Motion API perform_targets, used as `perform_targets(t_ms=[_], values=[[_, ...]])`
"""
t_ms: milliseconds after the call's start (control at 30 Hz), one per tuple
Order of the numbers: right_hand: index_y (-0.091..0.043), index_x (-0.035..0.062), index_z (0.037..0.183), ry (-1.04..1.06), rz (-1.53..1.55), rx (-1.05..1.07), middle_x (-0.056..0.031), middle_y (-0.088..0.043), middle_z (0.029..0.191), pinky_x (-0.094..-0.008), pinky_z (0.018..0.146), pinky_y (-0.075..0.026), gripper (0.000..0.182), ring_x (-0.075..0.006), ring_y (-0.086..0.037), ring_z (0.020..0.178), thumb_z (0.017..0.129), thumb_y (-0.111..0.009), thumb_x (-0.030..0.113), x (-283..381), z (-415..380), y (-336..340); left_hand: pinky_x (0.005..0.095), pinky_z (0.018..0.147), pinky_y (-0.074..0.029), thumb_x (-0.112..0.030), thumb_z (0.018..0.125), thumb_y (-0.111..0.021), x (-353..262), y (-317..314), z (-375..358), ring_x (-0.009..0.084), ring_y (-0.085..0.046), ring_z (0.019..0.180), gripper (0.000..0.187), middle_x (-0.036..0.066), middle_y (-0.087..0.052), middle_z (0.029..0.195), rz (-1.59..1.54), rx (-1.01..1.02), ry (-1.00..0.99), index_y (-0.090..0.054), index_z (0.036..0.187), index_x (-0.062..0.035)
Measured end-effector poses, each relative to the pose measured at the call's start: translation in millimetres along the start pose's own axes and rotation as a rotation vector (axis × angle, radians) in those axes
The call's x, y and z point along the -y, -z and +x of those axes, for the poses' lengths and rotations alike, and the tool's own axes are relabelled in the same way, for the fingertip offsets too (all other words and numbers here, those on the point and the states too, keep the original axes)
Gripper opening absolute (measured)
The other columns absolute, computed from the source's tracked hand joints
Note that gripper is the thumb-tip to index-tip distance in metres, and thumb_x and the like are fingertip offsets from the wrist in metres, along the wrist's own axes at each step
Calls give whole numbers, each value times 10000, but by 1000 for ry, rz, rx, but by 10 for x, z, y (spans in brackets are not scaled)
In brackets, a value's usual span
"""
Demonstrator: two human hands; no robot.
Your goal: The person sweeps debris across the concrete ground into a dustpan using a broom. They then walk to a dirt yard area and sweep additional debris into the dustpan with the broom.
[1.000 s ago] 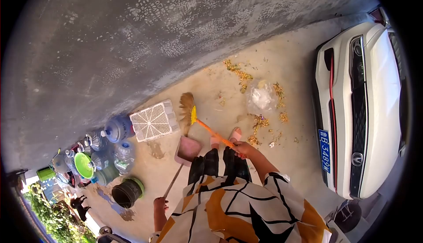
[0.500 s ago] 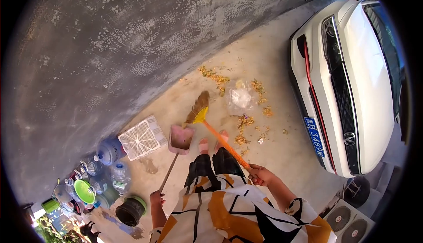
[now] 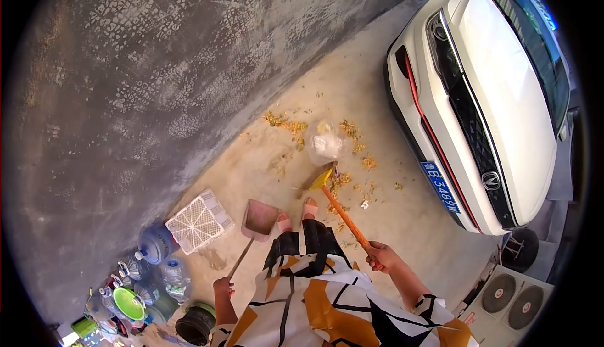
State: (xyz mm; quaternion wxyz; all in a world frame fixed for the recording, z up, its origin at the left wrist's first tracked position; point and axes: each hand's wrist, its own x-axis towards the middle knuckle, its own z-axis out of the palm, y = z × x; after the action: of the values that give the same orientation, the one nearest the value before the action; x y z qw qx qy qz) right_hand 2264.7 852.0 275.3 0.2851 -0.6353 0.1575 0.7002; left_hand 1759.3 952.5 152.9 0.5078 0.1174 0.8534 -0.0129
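1. Clamping its fingers on the long-handled dustpan [image 3: 260,220]: the left hand [image 3: 223,287].
2. Clamping its fingers on the orange-handled broom [image 3: 345,215]: the right hand [image 3: 382,257].
3. Showing beside the pink slippers [image 3: 310,210]: the dustpan's scoop.
4. Angled farther out: the yellow broom head [image 3: 321,179], near plant litter [image 3: 341,181] and a clear plastic bag [image 3: 326,144].

right hand [image 3: 381,257] has decent room sideways, bare floor [image 3: 412,230] all the way to the white car [image 3: 484,114]. straight ahead though, the clear plastic bag [image 3: 326,144] crowds the broom [image 3: 320,179]. dustpan [image 3: 260,220] is kinda hemmed in: white plastic crate [image 3: 200,221] near one side, slippered feet [image 3: 284,223] just beside the other, gray wall [image 3: 157,101] beyond the crate.
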Motion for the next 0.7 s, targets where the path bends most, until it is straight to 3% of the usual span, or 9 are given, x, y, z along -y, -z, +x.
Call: perform_targets(t_ms=[100,167,333,467,567,700], values=[[-375,102,1199,143,-214,-132,-54,-481,599,-190,315,-298,411,-76,-407,385,810,-476,187,229,-99,-45,299,353,-374,-175,728,-456,76,11,47,124,-349,376,182,90,-499,597,13,-13,2,-494,813,-19],[-370,97,1202,382,-410,-246,-47,-488,571,-202,301,-318,412,-80,-429,368,809,-466,174,393,-87,-38,300,362,-371,-181,728,-457,121,-8,104,124,-349,381,183,88,-500,603,7,-5,31,-493,815,-23],[-288,103,1257,653,-430,-376,-36,-486,562,-207,297,-333,486,-83,-443,363,807,-459,168,984,210,64,298,361,-364,-182,729,-466,112,-53,-23,124,-348,382,175,83,-498,602,-21,-13,21,-491,810,-29],[-289,111,1257,676,-286,-311,-35,-481,561,-202,292,-324,468,-84,-436,361,820,-444,172,1264,54,-103,295,350,-360,-180,730,-489,180,-99,-5,123,-352,382,172,80,-496,600,-73,-8,25,-494,811,-28],[-293,125,1256,541,-83,-48,-29,-454,591,-197,314,-313,455,-67,-396,374,830,-437,190,1342,-74,-230,287,343,-366,-175,733,-496,182,-171,-146,124,-360,383,179,83,-501,606,-97,-31,56,-496,825,-22],[-318,115,1237,372,-100,116,-22,-440,599,-198,328,-309,434,-65,-384,388,829,-442,200,1343,38,-482,281,345,-386,-176,744,-469,279,-208,-312,117,-370,384,192,86,-512,611,-116,-63,102,-503,849,-19]])
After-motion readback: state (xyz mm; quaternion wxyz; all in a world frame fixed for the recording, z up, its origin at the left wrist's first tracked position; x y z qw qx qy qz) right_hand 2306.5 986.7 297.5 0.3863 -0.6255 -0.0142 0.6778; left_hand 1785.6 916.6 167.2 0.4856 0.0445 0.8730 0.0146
